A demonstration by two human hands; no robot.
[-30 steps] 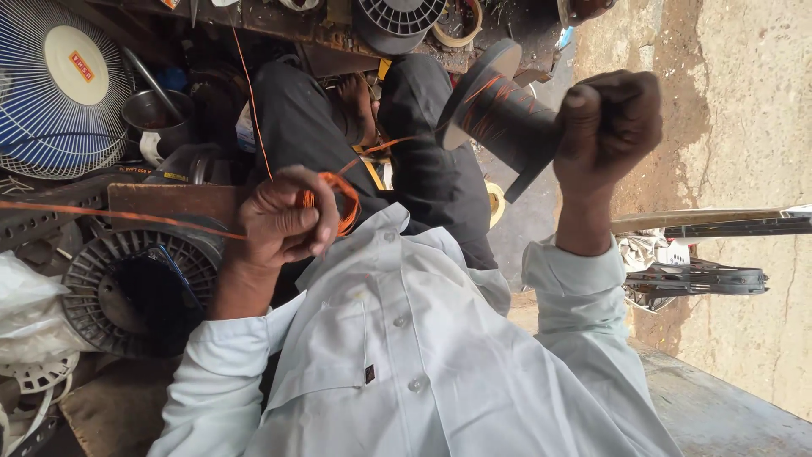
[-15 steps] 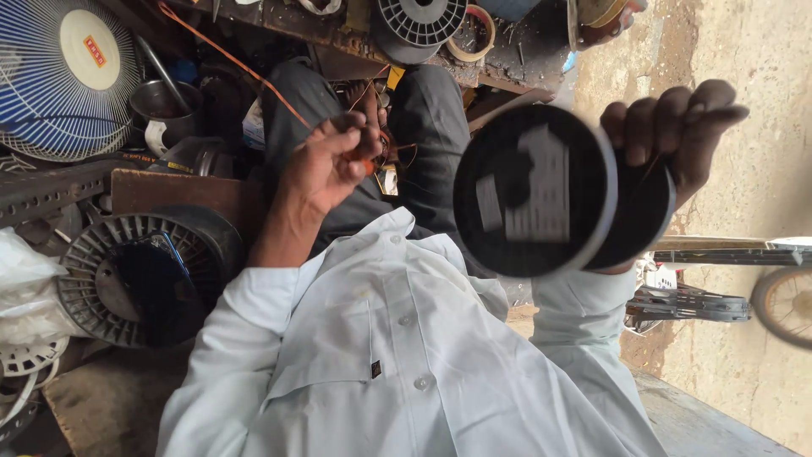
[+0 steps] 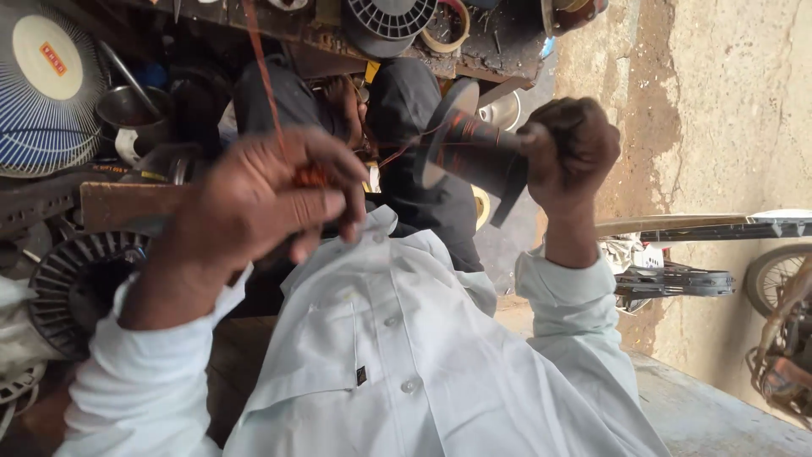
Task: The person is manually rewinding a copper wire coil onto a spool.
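Observation:
My right hand [image 3: 568,151] is closed around a black plastic spool [image 3: 474,151], held side-on above my dark-trousered lap. Thin copper-coloured wire [image 3: 397,151] runs from the spool to my left hand [image 3: 254,203]. That hand is close to the camera, its fingers pinched on a small bunch of the orange wire [image 3: 309,176]. Another strand [image 3: 260,68] goes from that hand up towards the cluttered bench. My white shirt [image 3: 406,364] fills the lower part of the view.
A blue and white fan guard [image 3: 46,85] and a metal cup [image 3: 127,106] sit at the upper left. A black vented round part [image 3: 72,283] lies at the left. Another black spool [image 3: 389,21] and a tape ring [image 3: 444,25] are on the bench. A two-wheeler [image 3: 677,279] stands at the right.
The spool has turned from flange-on to side-on in my right hand. My left hand has come down and closer to the camera, drawing wire with it.

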